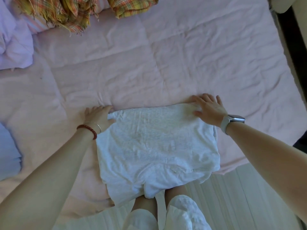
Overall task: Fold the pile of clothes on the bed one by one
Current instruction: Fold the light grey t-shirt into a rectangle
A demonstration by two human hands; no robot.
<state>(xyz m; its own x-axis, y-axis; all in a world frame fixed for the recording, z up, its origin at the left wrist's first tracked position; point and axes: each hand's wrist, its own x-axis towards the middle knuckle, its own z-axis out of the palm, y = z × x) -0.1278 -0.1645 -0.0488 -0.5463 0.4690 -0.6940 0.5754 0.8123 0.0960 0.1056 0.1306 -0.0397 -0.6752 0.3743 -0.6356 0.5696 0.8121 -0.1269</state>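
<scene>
Head view: we see the white garment [156, 146] lying lengthwise near-to-far, left hand [98, 117] pinching its far-left corner, right hand [207, 107] flat, fingers relaxed, far-right; plaid cloth [69, 12] far left

plaid cloth [54, 12]: cut off by the top edge, so its full shape cannot be told.
lilac bedding [13, 40]: runs out of the left edge.
blue fabric [8, 151]: only a part shows at the left edge; what it is cannot be told.
white garment [154, 146]: its near end hangs over the bed edge; layers beneath are hidden.
left hand [98, 116]: fingertips hidden at the garment's corner.
forearms: cut off by the lower corners.
</scene>
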